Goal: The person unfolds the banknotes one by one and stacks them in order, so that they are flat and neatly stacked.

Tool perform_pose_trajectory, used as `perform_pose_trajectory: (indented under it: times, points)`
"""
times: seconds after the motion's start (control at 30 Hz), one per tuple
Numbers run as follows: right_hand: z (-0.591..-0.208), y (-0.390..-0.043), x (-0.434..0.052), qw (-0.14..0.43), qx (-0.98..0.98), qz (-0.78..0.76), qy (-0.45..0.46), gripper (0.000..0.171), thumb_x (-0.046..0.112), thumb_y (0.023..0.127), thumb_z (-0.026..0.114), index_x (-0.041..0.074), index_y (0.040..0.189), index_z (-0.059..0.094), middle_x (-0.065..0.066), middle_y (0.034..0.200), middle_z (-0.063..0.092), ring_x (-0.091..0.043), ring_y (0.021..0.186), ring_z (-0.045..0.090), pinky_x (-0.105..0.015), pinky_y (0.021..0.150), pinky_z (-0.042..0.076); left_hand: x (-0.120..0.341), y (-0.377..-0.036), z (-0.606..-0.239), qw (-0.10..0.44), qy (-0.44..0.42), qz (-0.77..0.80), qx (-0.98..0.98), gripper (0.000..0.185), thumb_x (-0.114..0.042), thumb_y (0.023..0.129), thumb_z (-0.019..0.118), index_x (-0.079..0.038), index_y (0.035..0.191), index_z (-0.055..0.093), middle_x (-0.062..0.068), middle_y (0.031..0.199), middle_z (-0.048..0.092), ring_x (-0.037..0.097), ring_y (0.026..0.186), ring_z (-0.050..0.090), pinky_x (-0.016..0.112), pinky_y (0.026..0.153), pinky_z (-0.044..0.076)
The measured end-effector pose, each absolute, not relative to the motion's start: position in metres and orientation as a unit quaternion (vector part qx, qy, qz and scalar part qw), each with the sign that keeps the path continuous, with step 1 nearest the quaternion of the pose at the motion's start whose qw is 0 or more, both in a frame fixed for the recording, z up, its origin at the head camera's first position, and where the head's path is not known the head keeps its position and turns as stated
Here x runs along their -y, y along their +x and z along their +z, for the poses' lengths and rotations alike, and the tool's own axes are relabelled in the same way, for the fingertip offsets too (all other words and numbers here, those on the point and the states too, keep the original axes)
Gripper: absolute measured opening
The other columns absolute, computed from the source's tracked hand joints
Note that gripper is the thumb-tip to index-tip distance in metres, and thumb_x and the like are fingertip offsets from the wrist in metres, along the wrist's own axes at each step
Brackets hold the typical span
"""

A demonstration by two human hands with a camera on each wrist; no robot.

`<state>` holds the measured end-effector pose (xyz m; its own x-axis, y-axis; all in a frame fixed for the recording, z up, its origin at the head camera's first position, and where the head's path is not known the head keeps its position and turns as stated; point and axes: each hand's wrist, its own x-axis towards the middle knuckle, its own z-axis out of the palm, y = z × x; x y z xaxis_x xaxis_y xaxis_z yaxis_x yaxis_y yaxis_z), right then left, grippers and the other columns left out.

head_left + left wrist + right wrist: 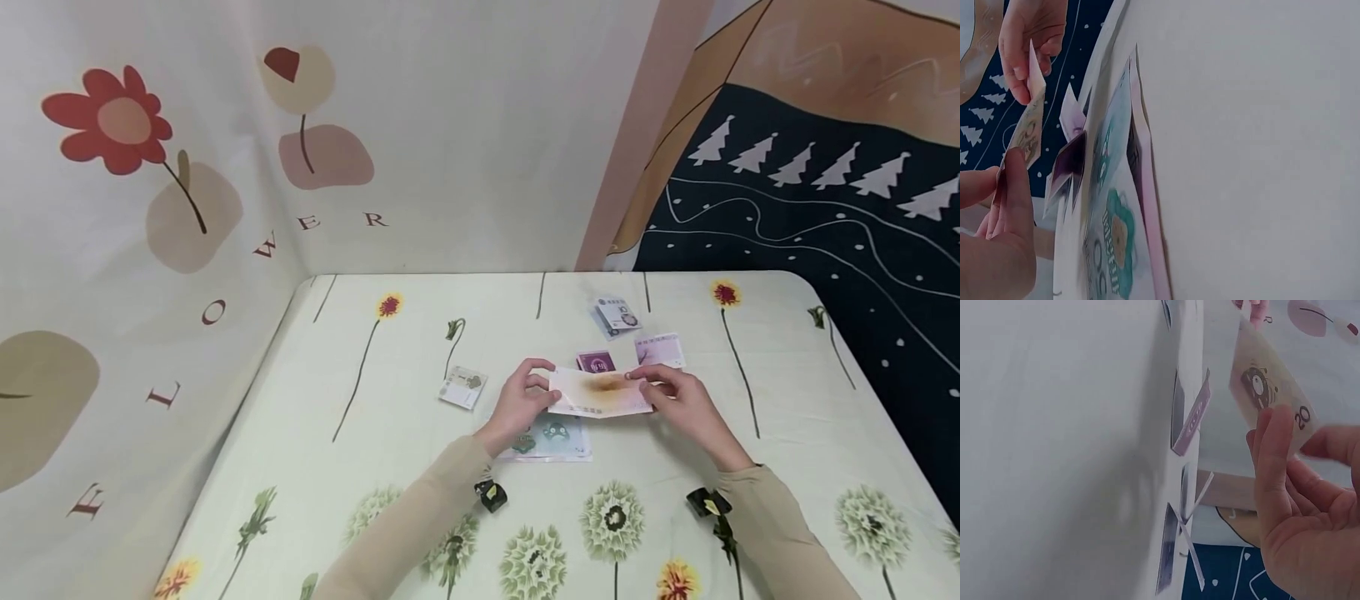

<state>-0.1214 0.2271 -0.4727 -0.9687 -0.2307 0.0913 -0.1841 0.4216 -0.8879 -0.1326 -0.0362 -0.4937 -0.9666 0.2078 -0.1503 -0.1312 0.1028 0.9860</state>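
Observation:
Both hands hold one creased play banknote [600, 398] above the table, its pale side with a brown smudge facing the head camera. My left hand [520, 406] pinches the left end between thumb and fingers. At the other end, my right hand [686, 407] grips the note with thumb and fingertips. The right wrist view shows a cartoon figure and a "20" on the note's other face [1259, 384]. Below the left hand lie larger teal-and-lilac play notes [558, 439], partly covered by that hand; in the left wrist view they look layered, with a pink edge.
Just behind the held note stands a folded purple note [596, 361], beside a folded lilac note [663, 348]. Grey-blue folded notes [617, 315] sit farther back. A pale green folded note [462, 387] lies to the left. Printed curtains border the flowered tablecloth [300, 500].

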Motion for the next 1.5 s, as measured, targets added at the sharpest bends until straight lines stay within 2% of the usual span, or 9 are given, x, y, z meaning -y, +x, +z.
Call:
perform_pose_trajectory:
  times: [0.13, 0.27, 0.4, 0.67, 0.8, 1.0, 1.27, 1.4, 1.5]
  points:
    - [-0.473, -0.122, -0.226, 0.055, -0.826, -0.548, -0.116, 0.024, 0.000, 0.092, 0.061, -0.006, 0.115, 0.062, -0.026, 0.110, 0.063, -0.010, 0.077, 0.065, -0.032, 0.062, 0.056, 0.045, -0.131, -0.495, 0.130, 0.020, 0.655, -0.744, 0.036, -0.001, 0.087, 0.066, -0.011, 0.121, 0.056, 0.003, 0.091, 0.064, 0.015, 0.071, 0.062, 0.026, 0.064, 0.049]
    - [-0.476, -0.122, -0.222, 0.063, -0.821, -0.555, -0.120, 0.026, -0.007, 0.089, 0.060, -0.006, 0.115, 0.061, -0.028, 0.118, 0.060, -0.012, 0.082, 0.066, -0.029, 0.065, 0.057, 0.053, -0.130, -0.498, 0.121, 0.017, 0.647, -0.753, 0.032, 0.000, 0.086, 0.066, -0.009, 0.116, 0.059, 0.007, 0.104, 0.065, 0.016, 0.083, 0.065, 0.026, 0.071, 0.052]
    - [-0.479, -0.123, -0.217, 0.061, -0.818, -0.556, -0.136, 0.027, -0.010, 0.088, 0.059, -0.005, 0.114, 0.062, -0.027, 0.119, 0.060, -0.012, 0.080, 0.067, -0.028, 0.066, 0.056, 0.060, -0.127, -0.501, 0.116, 0.011, 0.642, -0.757, 0.030, 0.001, 0.085, 0.065, -0.006, 0.114, 0.061, 0.010, 0.111, 0.063, 0.017, 0.086, 0.064, 0.027, 0.075, 0.053]
    - [-0.484, -0.123, -0.204, 0.065, -0.798, -0.580, -0.154, 0.027, -0.012, 0.088, 0.057, -0.006, 0.114, 0.062, -0.027, 0.117, 0.060, -0.015, 0.056, 0.056, -0.023, 0.055, 0.048, 0.070, -0.120, -0.497, 0.103, -0.008, 0.655, -0.749, 0.026, 0.006, 0.085, 0.058, -0.001, 0.110, 0.062, 0.014, 0.111, 0.060, 0.020, 0.080, 0.065, 0.029, 0.073, 0.057]
    - [-0.486, -0.123, -0.196, 0.064, -0.784, -0.596, -0.162, 0.026, -0.013, 0.088, 0.056, -0.006, 0.112, 0.063, -0.027, 0.117, 0.061, -0.016, 0.053, 0.055, -0.022, 0.054, 0.046, 0.076, -0.118, -0.497, 0.079, -0.020, 0.648, -0.757, 0.025, 0.008, 0.083, 0.059, 0.000, 0.106, 0.063, 0.014, 0.104, 0.062, 0.017, 0.072, 0.064, 0.028, 0.070, 0.057]
    - [-0.486, -0.122, -0.187, 0.064, -0.773, -0.611, -0.160, 0.024, -0.014, 0.087, 0.055, -0.007, 0.109, 0.063, -0.027, 0.117, 0.061, -0.013, 0.067, 0.062, -0.023, 0.063, 0.050, 0.083, -0.116, -0.497, 0.069, -0.046, 0.642, -0.762, 0.022, 0.006, 0.080, 0.062, 0.001, 0.101, 0.064, 0.011, 0.092, 0.065, 0.017, 0.075, 0.065, 0.029, 0.069, 0.057]
    - [-0.488, -0.122, -0.176, 0.076, -0.761, -0.626, -0.151, 0.022, -0.015, 0.086, 0.055, -0.011, 0.107, 0.061, -0.030, 0.115, 0.060, -0.015, 0.090, 0.065, -0.023, 0.078, 0.053, 0.094, -0.117, -0.500, 0.066, -0.057, 0.637, -0.766, 0.016, 0.008, 0.083, 0.063, 0.003, 0.098, 0.062, 0.014, 0.090, 0.067, 0.017, 0.073, 0.064, 0.033, 0.068, 0.058]
    - [-0.488, -0.123, -0.174, 0.090, -0.765, -0.624, -0.131, 0.023, -0.015, 0.086, 0.055, -0.011, 0.108, 0.061, -0.029, 0.116, 0.060, -0.022, 0.095, 0.064, -0.023, 0.082, 0.052, 0.099, -0.118, -0.502, 0.068, -0.055, 0.649, -0.756, 0.014, 0.008, 0.084, 0.063, 0.006, 0.097, 0.060, 0.019, 0.090, 0.066, 0.019, 0.074, 0.064, 0.037, 0.070, 0.058]
    - [-0.488, -0.123, -0.173, 0.111, -0.767, -0.622, -0.111, 0.024, -0.012, 0.086, 0.056, -0.011, 0.110, 0.061, -0.027, 0.115, 0.061, -0.023, 0.095, 0.064, -0.024, 0.081, 0.052, 0.101, -0.116, -0.504, 0.073, -0.055, 0.656, -0.749, 0.013, 0.009, 0.084, 0.062, 0.007, 0.096, 0.059, 0.017, 0.089, 0.066, 0.018, 0.075, 0.064, 0.035, 0.069, 0.057]
